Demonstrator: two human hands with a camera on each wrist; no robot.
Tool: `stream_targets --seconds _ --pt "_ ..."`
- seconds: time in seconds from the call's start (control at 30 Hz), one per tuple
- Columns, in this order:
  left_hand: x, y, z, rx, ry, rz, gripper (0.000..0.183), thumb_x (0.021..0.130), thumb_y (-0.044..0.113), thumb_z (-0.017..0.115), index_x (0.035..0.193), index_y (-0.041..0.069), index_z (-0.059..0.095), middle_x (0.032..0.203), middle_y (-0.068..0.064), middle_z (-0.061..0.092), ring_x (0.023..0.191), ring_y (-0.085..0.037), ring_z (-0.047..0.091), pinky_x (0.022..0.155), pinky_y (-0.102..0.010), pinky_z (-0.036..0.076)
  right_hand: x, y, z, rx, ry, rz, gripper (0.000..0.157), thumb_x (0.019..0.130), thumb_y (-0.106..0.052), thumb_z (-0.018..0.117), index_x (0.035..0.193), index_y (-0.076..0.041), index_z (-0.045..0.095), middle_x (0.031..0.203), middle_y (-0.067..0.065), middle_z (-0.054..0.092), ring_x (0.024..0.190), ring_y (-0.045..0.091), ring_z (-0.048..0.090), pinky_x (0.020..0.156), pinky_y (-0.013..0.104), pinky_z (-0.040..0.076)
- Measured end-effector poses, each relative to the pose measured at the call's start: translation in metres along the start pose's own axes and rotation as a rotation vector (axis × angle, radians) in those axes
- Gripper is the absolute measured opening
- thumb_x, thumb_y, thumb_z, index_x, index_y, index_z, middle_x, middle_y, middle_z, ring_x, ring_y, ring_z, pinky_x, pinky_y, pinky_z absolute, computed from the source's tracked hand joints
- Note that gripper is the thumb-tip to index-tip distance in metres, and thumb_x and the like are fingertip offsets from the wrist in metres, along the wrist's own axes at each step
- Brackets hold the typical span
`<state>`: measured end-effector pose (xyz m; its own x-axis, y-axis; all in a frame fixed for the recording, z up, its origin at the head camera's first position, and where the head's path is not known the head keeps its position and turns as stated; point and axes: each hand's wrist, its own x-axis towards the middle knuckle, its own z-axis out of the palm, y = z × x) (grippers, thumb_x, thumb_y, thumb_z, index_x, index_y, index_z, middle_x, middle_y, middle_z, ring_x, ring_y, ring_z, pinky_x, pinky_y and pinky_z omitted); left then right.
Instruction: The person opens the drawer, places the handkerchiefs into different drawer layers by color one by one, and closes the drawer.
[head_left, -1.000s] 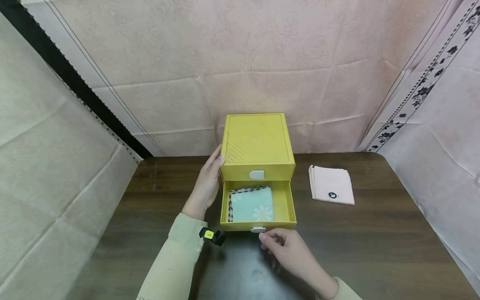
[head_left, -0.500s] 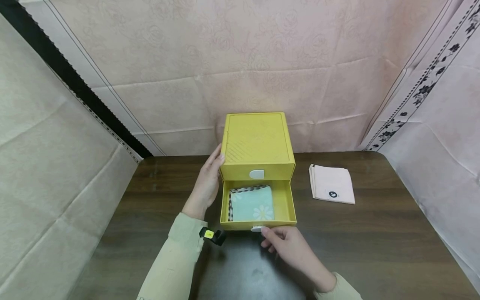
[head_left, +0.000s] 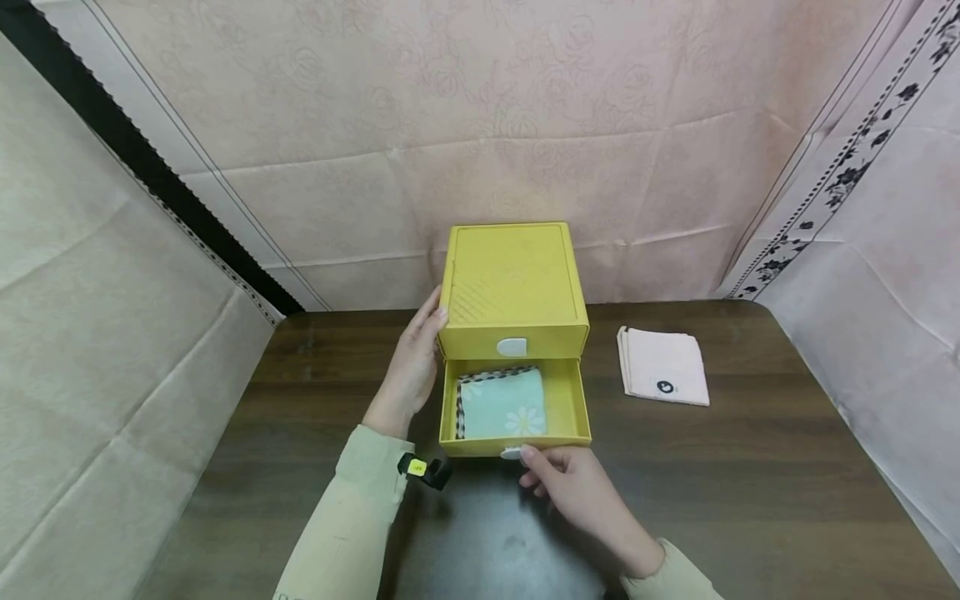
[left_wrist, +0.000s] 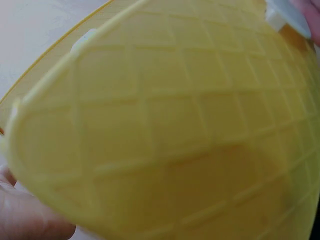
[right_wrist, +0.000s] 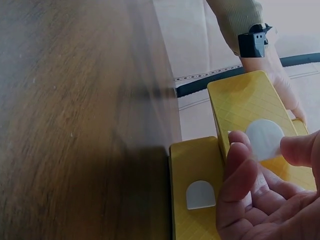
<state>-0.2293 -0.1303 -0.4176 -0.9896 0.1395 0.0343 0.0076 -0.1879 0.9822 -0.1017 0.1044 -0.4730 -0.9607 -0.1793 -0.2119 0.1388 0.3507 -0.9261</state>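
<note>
Thumb and fingers of the right hand [head_left: 573, 493] pinch the white tab [right_wrist: 264, 140] of the open lower drawer [head_left: 564, 407] — a folded mint cloth [head_left: 501, 405] sits inside, at left. To the right lies a white cloth [head_left: 663, 365]. Farther, the left hand [head_left: 409, 368], fingers extended, braces the yellow cabinet [head_left: 516, 275]. Drawer-work seems in hand — sliding it next would want firm bracing.

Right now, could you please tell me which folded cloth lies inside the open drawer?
The pale blue flowered cloth lies in the drawer; the white cloth sits outside, on the table.
</note>
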Motion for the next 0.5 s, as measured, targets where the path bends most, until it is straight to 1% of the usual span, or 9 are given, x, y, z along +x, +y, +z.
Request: stream_targets --seconds 0.23,0.5 --pt "0.000 0.000 -0.001 -0.008 -0.001 0.010 0.053 0.097 0.050 0.052 0.146 0.044 0.035 0.151 0.015 0.032 0.141 -0.008 0.020 0.115 -0.045 0.013 0.006 0.000 0.000 0.005 0.015 -0.003 0.053 0.093 -0.052 0.058 0.091 -0.002 0.075 0.078 0.004 0.071 0.070 0.026 0.064 0.051 0.035 0.051" --pt "0.000 0.001 0.000 -0.004 -0.010 0.011 0.055 0.096 0.052 0.052 0.147 0.044 0.034 0.151 0.017 0.031 0.141 -0.006 0.018 0.115 -0.046 0.012 0.013 -0.005 -0.001 -0.018 0.051 -0.013 0.052 0.093 -0.053 0.057 0.088 -0.005 0.076 0.078 0.004 0.072 0.070 0.019 0.064 0.054 0.031 0.049"
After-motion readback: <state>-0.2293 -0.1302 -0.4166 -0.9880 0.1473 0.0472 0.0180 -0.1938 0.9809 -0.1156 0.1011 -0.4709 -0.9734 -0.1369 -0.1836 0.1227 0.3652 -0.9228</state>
